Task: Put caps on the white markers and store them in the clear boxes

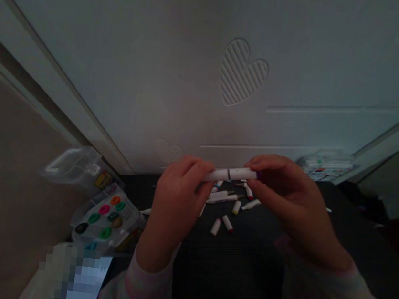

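Observation:
Both my hands hold one white marker (231, 174) level in front of me. My left hand (175, 204) is closed round its left end. My right hand (287, 198) pinches its right end, where a purple tip or cap shows. Below the marker, several loose white markers and caps (229, 205) lie scattered on a dark mat (236, 269).
A clear plastic case (107, 218) with coloured round marker ends stands at the left, its lid (75, 166) open behind it. A white panel with a raised heart (242, 73) rises in front. Another clear pack (325, 166) sits at the back right. Blurred paper (77, 275) lies at the lower left.

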`<state>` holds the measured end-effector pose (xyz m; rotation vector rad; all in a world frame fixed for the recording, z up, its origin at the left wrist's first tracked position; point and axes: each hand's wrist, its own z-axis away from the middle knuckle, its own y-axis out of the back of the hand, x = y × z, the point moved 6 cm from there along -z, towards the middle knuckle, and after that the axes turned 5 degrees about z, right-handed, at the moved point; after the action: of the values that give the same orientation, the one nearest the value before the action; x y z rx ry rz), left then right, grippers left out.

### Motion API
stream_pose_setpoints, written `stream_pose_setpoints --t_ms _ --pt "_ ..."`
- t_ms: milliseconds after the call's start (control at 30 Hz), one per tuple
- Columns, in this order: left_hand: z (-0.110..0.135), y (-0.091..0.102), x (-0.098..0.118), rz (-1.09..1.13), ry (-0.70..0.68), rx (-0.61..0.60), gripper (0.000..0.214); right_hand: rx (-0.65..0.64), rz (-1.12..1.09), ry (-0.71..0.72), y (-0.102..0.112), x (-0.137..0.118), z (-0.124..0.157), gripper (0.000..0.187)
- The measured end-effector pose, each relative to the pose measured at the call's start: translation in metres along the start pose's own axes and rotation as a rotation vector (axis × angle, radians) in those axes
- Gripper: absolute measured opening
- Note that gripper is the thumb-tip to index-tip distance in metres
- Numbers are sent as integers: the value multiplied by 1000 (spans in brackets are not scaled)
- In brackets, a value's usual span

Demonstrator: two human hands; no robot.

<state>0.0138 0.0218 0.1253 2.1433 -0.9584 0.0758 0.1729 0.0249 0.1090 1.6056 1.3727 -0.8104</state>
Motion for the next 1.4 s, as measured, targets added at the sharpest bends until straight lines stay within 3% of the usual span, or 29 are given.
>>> stream_pose_setpoints --t_ms 333,500,567,733,867,933,1033,1133,1267,1400 --pt "1 7 12 -116 -158 165 13 -76 100 -14 -10 -1 3 25" --pt "2 3 21 -126 -182 152 15 -138 257 3 -17 -6 3 17" --pt "2 4 20 -134 -141 169 16 -132 284 26 -17 -8 3 14" --pt "4 22 0 -24 59 360 35 -92 284 72 -9 -12 3 16" --pt "13 31 -30 412 338 558 39 -119 221 75 -5 -13 4 17" --pt "17 27 -40 661 466 595 31 -133 185 87 -4 -14 5 19" --pt "15 20 -42 917 520 558 19 -120 169 106 -1 -15 7 20" --pt "12 22 -37 1002 493 531 22 -117 190 119 2 -17 8 20" --pt "10 26 -28 816 549 377 27 -167 222 180 0 -22 10 18" --pt "11 27 -23 633 593 235 18 -227 253 235 -4 -27 12 17"
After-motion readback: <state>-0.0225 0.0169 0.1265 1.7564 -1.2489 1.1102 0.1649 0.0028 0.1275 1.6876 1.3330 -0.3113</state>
